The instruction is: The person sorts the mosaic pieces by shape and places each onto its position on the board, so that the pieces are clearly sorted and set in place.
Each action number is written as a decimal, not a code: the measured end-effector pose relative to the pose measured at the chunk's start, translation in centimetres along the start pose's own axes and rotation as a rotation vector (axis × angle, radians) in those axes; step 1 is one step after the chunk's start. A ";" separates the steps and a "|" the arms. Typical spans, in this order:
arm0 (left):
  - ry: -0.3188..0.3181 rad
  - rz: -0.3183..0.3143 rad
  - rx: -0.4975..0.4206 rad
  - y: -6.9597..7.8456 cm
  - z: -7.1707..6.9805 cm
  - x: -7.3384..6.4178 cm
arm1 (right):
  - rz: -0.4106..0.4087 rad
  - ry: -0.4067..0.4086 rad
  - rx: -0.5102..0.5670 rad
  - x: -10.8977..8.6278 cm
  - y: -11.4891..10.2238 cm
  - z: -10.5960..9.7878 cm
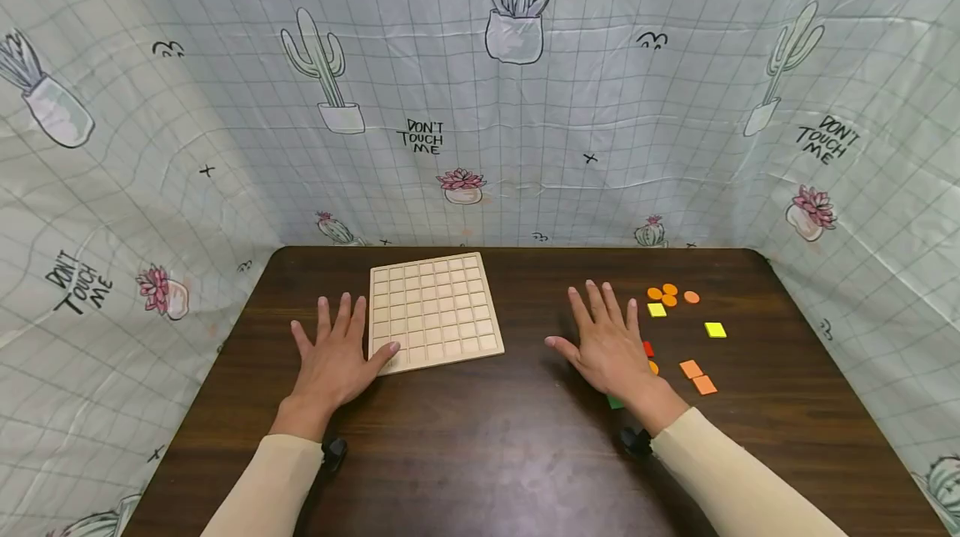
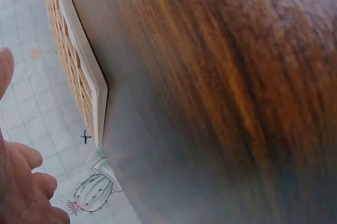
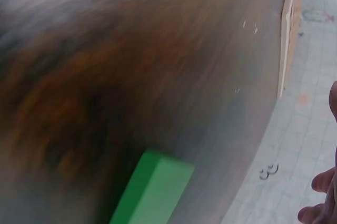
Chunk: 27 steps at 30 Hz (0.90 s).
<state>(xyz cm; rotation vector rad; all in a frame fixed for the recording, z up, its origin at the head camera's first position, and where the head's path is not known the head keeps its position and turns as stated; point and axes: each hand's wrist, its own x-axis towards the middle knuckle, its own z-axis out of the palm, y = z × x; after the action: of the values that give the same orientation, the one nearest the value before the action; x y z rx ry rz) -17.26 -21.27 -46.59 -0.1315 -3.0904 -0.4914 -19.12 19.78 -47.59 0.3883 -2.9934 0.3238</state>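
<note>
A square light-wood board [image 1: 435,312] with a grid of shallow cells lies left of the table's middle. My left hand [image 1: 333,366] is spread palm down beside its left edge, the thumb overlapping the near left corner in the head view. Fingers spread, my right hand [image 1: 611,349] is over the table right of the board and holds nothing. Partly hidden under that hand are a green block [image 3: 158,190], a red piece [image 1: 648,348] and an orange piece [image 1: 653,368].
Right of the right hand lie several orange discs [image 1: 670,290], two yellow squares [image 1: 716,329] and two orange squares [image 1: 691,369]. The dark wood table [image 1: 480,454] is bordered by a printed curtain [image 1: 570,103] at the back and sides.
</note>
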 end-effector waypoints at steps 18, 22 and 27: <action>-0.189 0.009 -0.020 0.2 1.2 0.5 | -0.208 -0.328 0.018 4.4 -7.0 2.0; -0.245 0.022 -0.046 0.4 1.2 0.6 | -0.224 -0.376 -0.005 4.6 -7.4 2.6; -0.301 0.022 -0.057 0.5 0.9 0.8 | -0.245 -0.389 -0.057 4.8 -7.7 2.6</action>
<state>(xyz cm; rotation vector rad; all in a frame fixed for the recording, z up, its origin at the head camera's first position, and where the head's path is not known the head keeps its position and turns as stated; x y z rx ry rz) -18.00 -20.43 -47.23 -0.2631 -3.3627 -0.6114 -21.88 10.74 -47.93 0.8976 -3.2612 0.1532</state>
